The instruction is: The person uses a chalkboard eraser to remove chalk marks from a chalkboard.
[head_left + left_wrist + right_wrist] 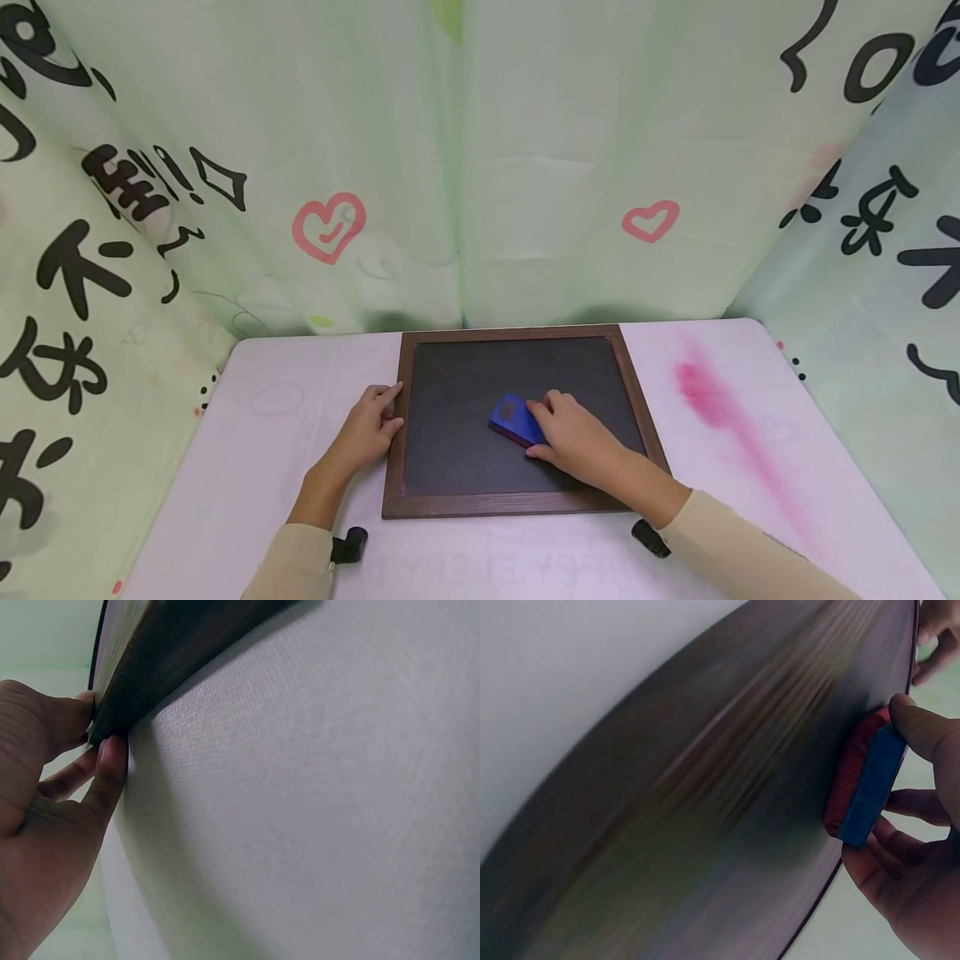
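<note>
A blackboard (465, 417) in a brown wooden frame lies flat on the pale table. On its dark surface is a blue-backed eraser (517, 419), tilted in angle. My right hand (573, 433) grips that eraser between thumb and fingers; its red felt side (849, 776) faces the board in the right wrist view. My left hand (367, 429) rests at the left edge of the frame, fingertips and thumb touching its outer side. In the left wrist view, the fingertips (112, 754) meet the dark frame edge (180, 656) close to the tabletop.
The white table (300, 400) has a pink smear (705, 392) to the right of the board. Behind and on both sides hangs a light green curtain (525, 125) with black characters and red hearts. Black wrist straps (350, 546) show at the sleeves.
</note>
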A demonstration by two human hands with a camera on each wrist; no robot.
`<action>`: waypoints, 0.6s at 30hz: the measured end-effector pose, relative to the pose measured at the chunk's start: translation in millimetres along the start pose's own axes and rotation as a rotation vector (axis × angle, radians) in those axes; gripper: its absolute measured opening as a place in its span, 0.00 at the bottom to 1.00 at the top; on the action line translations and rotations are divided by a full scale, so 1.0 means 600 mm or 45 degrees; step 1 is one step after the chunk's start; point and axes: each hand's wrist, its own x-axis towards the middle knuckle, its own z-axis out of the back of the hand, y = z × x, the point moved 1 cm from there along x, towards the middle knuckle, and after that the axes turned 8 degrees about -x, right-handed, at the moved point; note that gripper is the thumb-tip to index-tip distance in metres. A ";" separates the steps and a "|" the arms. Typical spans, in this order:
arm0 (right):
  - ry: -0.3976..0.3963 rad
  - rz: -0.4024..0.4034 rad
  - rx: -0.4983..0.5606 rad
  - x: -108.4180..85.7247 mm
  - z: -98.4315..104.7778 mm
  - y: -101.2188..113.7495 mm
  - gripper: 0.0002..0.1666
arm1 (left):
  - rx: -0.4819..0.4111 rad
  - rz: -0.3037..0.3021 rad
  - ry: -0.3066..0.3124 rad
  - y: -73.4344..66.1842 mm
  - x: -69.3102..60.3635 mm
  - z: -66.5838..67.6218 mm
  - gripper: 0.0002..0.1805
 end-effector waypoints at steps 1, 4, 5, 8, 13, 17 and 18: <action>-0.003 0.019 -0.002 0.006 -0.001 0.009 0.41 | 0.000 -0.001 -0.001 0.000 0.000 0.000 0.33; -0.020 0.085 -0.016 0.023 -0.002 0.034 0.41 | 0.003 -0.006 -0.004 -0.001 0.000 0.000 0.33; -0.025 0.105 -0.026 0.028 -0.002 0.043 0.41 | 0.004 -0.005 -0.006 -0.001 0.000 0.000 0.33; -0.016 0.172 -0.063 0.042 0.000 0.068 0.40 | 0.010 -0.014 -0.014 -0.002 0.000 0.000 0.33; 0.017 0.276 -0.167 0.062 0.001 0.107 0.40 | 0.010 -0.037 -0.026 -0.002 0.000 0.000 0.32; 0.036 0.330 -0.222 0.074 0.000 0.135 0.39 | 0.018 -0.047 -0.035 0.001 -0.001 -0.001 0.32; 0.040 0.341 -0.234 0.077 0.000 0.142 0.39 | 0.017 -0.044 -0.035 0.001 -0.002 -0.001 0.32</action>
